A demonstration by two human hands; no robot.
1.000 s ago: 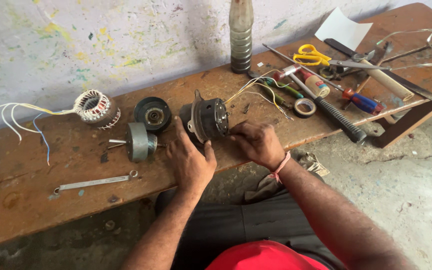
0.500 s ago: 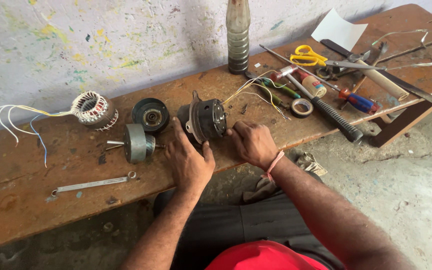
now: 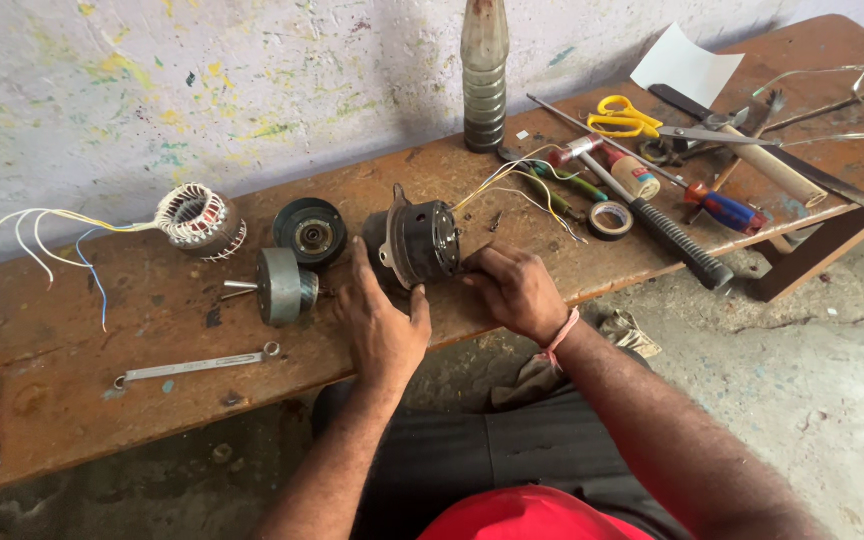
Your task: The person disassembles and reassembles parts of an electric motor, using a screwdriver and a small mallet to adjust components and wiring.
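Motor housing (image 3: 414,243), dark and round, stands on its edge near the front of the wooden bench (image 3: 72,420), and I see it sitting between my two hands. My left hand (image 3: 382,320) lies open and flat just left of and below it, fingers spread, thumb touching its lower rim. My right hand (image 3: 514,290) is curled at its right side, fingertips against the casing; I cannot tell whether they grip anything. Left of the housing lie a grey rotor (image 3: 280,286), a black end cap (image 3: 310,232) and a wound stator (image 3: 198,220). Yellow-handled scissors (image 3: 632,118) rest well apart.
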